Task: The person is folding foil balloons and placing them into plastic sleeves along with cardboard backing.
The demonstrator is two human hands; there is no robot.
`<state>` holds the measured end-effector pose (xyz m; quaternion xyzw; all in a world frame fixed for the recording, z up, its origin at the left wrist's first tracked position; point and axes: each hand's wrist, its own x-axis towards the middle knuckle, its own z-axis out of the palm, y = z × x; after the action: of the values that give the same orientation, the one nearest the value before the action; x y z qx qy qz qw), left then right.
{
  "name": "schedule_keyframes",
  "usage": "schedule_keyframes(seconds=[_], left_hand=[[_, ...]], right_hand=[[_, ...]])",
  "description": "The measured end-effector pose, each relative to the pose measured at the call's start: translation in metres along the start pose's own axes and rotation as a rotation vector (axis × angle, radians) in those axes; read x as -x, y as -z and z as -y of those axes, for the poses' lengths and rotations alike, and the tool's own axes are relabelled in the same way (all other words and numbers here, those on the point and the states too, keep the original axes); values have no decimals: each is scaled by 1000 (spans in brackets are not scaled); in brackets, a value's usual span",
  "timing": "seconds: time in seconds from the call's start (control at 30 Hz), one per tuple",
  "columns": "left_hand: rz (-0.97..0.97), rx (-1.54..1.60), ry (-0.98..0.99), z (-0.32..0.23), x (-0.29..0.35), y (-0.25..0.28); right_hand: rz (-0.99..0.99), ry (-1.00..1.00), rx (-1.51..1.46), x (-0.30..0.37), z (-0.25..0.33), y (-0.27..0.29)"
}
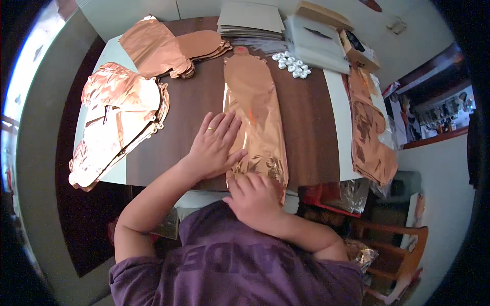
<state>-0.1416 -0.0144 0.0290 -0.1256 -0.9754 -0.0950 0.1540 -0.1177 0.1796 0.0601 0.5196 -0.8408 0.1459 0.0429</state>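
A long copper-coloured foil balloon (250, 92), flat and uninflated, lies lengthwise on the brown table (306, 132) in front of me. It has a rounded far end with small side tabs and creases toward its near end. My left hand (217, 145), with a ring on one finger, lies flat with fingers spread over its left edge. Against the crumpled near end rests my right hand (255, 199), fingers slightly bent over the foil and thumb apart. What lies beneath its palm is hidden.
Stacks of flat copper foil balloons lie at the left (120, 102), the far left (153, 46) and the right edge (365, 132). At the back are grey cardboard sheets (250, 18), small white rolls (292, 65), clear plastic bags (316, 43) and a cardboard box (360, 51). A wooden chair (408, 250) stands right.
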Motion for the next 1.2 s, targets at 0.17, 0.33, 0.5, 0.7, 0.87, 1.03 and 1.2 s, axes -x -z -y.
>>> schedule_keyframes(seconds=[0.17, 0.33, 0.5, 0.7, 0.87, 1.03, 1.2], left_hand=[[25, 100, 45, 4, 8, 15], [159, 57, -21, 1, 20, 10], [138, 36, -31, -7, 15, 6], [185, 60, -7, -12, 12, 3], [189, 64, 0, -13, 12, 3], [196, 8, -22, -13, 11, -1], [138, -37, -58, -9, 14, -7]], right_hand=[[-175, -122, -105, -1, -51, 27], [-114, -112, 47, 12, -103, 19], [-16, -108, 100, 12, -107, 20], [-27, -121, 71, 12, -109, 16], [-80, -111, 38, 9, -106, 22], [-135, 110, -172, -3, -57, 26], [-175, 165, -70, -8, -25, 4]])
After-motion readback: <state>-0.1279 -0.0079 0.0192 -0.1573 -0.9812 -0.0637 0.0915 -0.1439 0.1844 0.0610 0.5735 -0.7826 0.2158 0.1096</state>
